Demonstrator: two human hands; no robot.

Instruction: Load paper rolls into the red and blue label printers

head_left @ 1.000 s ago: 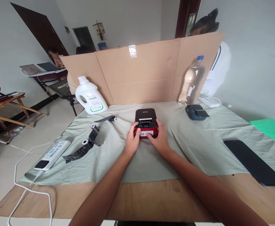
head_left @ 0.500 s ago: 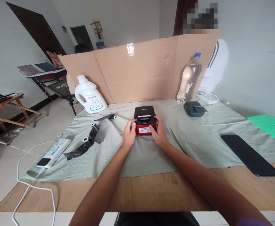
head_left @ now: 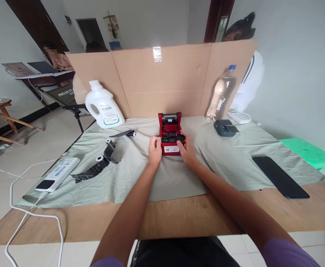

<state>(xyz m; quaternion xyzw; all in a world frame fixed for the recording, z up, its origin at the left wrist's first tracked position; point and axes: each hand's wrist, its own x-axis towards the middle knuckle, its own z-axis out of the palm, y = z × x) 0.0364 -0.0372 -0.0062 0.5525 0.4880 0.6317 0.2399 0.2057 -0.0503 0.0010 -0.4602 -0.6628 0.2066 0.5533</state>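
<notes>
A small red and black label printer sits on the cloth in front of me, its lid raised and tilted back so the red inside shows. My left hand is wrapped round the printer's left side. On the other side my right hand grips it, thumb on the front face and fingers along the right edge. To the left lie several black ribbon rolls: one near the jug, another closer, and a third with its strip unrolled.
A white jug and a water bottle stand before a cardboard screen. At right are a dark small device and a black phone. A white power strip with its cable lies left. People sit beyond the screen.
The printer's lid has gone from closed to raised, baring its red interior. Both hands still hold its sides. The view has shifted slightly.
</notes>
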